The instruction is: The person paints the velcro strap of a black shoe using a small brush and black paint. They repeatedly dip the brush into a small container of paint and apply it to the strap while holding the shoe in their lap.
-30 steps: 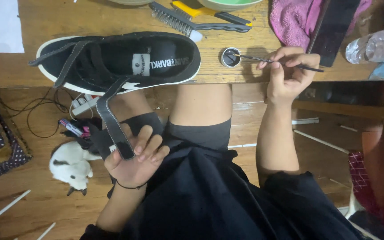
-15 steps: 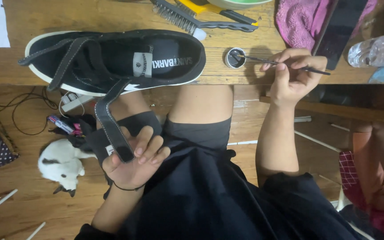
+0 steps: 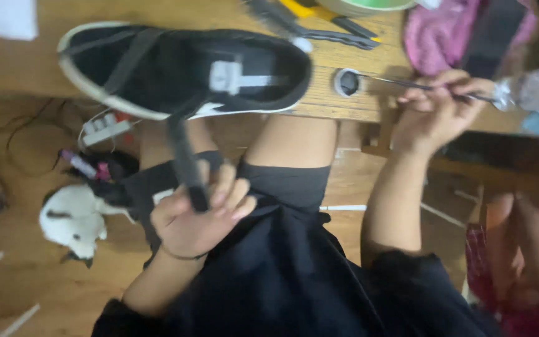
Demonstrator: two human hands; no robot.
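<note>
The black shoe has shifted right, lying lengthwise left-right.

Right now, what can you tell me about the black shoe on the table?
The black shoe lies on the wooden table, opening up, its side overhanging the near edge. It looks like cloth or suede with a whitish sole rim and a grey patch on the insole. One long dark strap hangs off the edge down to the left hand, which grips its end. The picture is blurred, so finer detail is lost.

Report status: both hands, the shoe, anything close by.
Left hand grips black strap of shoe on table edge. Right hand dips thin tool toward small pot.
</note>
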